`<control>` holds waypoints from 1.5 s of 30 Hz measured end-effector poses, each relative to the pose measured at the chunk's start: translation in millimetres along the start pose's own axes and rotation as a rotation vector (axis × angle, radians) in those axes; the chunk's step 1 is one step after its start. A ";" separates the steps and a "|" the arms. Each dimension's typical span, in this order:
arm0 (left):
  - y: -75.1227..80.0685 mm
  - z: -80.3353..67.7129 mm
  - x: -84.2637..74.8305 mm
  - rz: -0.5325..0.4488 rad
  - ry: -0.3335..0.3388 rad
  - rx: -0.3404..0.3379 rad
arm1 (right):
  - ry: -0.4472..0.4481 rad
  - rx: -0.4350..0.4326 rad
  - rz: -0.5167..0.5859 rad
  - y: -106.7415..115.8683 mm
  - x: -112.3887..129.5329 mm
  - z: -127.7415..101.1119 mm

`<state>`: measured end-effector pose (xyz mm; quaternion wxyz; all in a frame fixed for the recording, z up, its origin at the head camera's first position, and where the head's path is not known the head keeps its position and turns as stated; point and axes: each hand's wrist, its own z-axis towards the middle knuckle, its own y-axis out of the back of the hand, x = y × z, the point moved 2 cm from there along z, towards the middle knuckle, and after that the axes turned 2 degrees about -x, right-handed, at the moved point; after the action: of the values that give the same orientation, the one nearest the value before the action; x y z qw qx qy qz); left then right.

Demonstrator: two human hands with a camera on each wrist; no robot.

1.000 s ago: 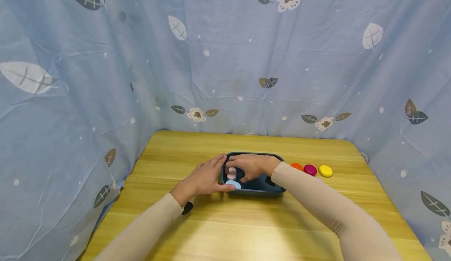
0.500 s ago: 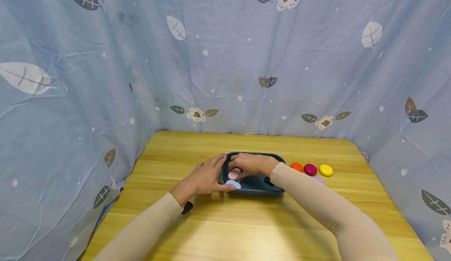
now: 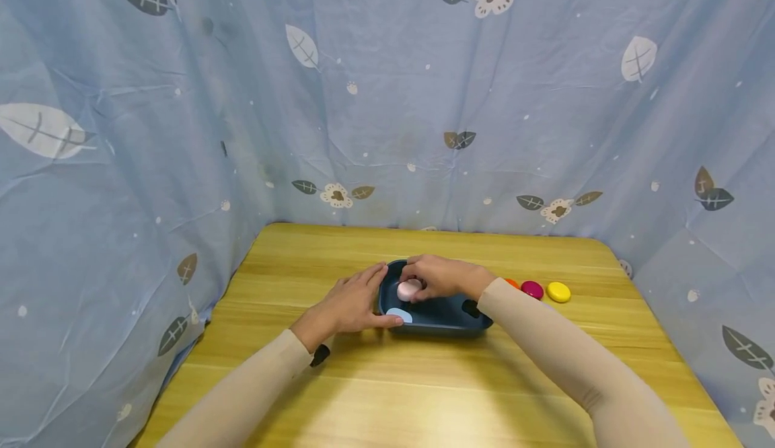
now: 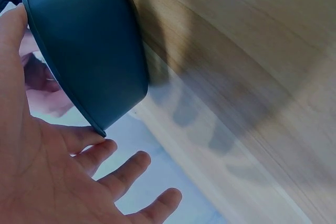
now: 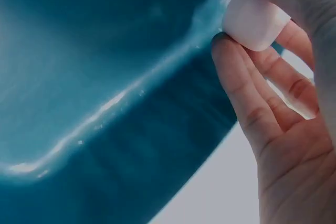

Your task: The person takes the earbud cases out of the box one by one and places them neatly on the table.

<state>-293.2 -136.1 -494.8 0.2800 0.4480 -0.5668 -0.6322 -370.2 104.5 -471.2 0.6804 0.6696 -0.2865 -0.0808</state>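
Pinching pink disc (image 3: pixel 408 289) — right hand (image 3: pixel 446 277) grip, over tray (image 3: pixel 445 319).

We see a light wooden table (image 3: pixel 424 394) as our landmark. Near its right edge, a round yellow disc (image 3: pixel 558 292) lies beside a round magenta disc (image 3: pixel 532 290). Behind the table hangs a pale blue leaf-and-flower patterned curtain (image 3: pixel 387 98).

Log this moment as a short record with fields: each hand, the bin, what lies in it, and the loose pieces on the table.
right hand: pinches a pale pink piece over the bin
left hand: fingers straight, resting against the bin's left end
bin: dark blue, on the wooden table
in bin: a light blue disc at the near left corner
on table, right of bin: magenta disc, yellow disc; an orange one is mostly hidden
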 end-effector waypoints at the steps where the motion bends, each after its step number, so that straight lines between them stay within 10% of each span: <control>1: -0.6 -0.2 0.1 0.003 0.002 0.002 | 0.004 -0.016 0.000 1.4 0.2 -2.6; 16: 0.1 -1.7 -0.7 -0.013 -0.010 -0.014 | 0.028 -0.217 0.051 26.1 0.2 -61.1; 45: 0.5 -5.1 -2.3 -0.010 -0.024 -0.016 | -0.229 -0.453 0.019 21.4 -64.9 -224.1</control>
<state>-287.8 -136.6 -493.5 0.2736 0.4409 -0.5626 -0.6436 -317.7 332.3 -455.3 0.7768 0.4839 -0.3427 -0.2120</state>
